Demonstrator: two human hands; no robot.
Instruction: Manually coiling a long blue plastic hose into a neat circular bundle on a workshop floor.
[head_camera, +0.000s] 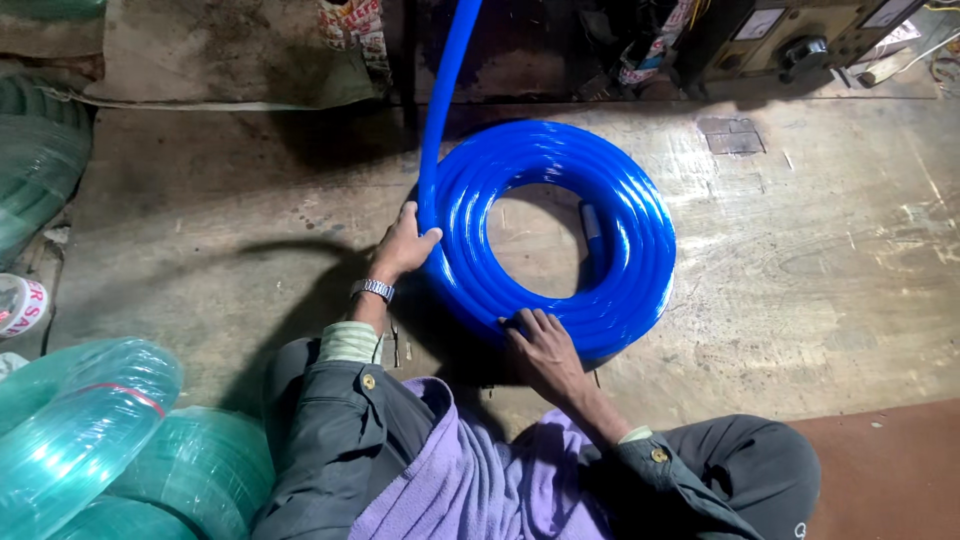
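Note:
A coil of shiny blue hose (620, 200) lies flat on the worn floor (820, 280) in front of me. One free length of the blue hose (448, 70) runs up and away from the coil's left side to the top of the view. My left hand (402, 245), with a metal watch at the wrist, grips the hose where it leaves the coil. My right hand (540, 350) rests palm down on the near edge of the coil, fingers spread. A purple cloth (470, 480) lies across my lap.
Coils of clear green hose (110, 450) are stacked at the lower left, and more green hose (35, 165) sits at the left edge. A roll of tape (18, 305) lies nearby. Machinery and boxes (790, 40) line the far side.

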